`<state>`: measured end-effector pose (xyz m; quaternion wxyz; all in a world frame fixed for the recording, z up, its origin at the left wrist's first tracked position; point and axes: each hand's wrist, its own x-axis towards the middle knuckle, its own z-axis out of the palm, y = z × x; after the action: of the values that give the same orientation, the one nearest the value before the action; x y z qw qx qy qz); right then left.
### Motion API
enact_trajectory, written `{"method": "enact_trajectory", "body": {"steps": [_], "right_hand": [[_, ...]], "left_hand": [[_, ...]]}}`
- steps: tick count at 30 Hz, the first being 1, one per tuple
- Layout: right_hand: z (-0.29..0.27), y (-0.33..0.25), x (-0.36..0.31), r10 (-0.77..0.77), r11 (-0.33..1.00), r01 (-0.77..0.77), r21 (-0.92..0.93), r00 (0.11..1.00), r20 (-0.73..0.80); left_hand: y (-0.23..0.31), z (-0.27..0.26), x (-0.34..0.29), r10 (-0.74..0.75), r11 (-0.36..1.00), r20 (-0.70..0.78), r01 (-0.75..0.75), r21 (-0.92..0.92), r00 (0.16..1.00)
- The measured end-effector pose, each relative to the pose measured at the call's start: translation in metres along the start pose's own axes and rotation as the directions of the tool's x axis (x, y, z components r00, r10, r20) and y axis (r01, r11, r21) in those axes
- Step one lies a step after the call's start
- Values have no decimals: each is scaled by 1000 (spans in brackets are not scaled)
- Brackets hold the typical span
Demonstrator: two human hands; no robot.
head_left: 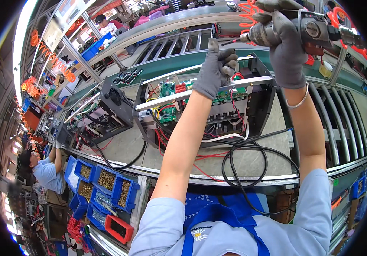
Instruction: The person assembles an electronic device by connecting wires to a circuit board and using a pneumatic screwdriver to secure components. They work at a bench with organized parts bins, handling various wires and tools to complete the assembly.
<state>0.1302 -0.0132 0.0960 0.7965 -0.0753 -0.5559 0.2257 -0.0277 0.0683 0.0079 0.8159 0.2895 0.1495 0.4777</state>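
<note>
My right hand (288, 47), in a grey glove, grips a power screwdriver (266, 34) high at the right. Its dark bit (230, 42) points left. My left hand (217, 70), gloved too, is raised over an open machine chassis (260, 102), thumb up close to the bit and fingers curled; anything inside them is hidden. Beneath that hand, white rails (166, 100) cross the top of the chassis. Green circuit boards (169, 87) and red and black wires show inside it.
A second open chassis (102, 113) stands to the left. Black cable (236, 170) lies looped on the bench. Blue bins (106, 179) of small fasteners and a red bin (119, 228) sit lower left. Metal rollers (335, 123) run at right. A co-worker (49, 170) works at far left.
</note>
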Motion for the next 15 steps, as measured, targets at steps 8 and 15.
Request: {"method": "enact_trajectory", "body": {"steps": [8, 15], "right_hand": [[-11, -32, 28, 155, 988, -155, 7, 988, -25], [-23, -53, 39, 305, 940, -285, -188, 949, 85]], "left_hand": [[-31, 14, 1, 330, -71, 341, -337, 939, 880], [-36, 26, -18, 121, -573, 386, -253, 780, 915]]}}
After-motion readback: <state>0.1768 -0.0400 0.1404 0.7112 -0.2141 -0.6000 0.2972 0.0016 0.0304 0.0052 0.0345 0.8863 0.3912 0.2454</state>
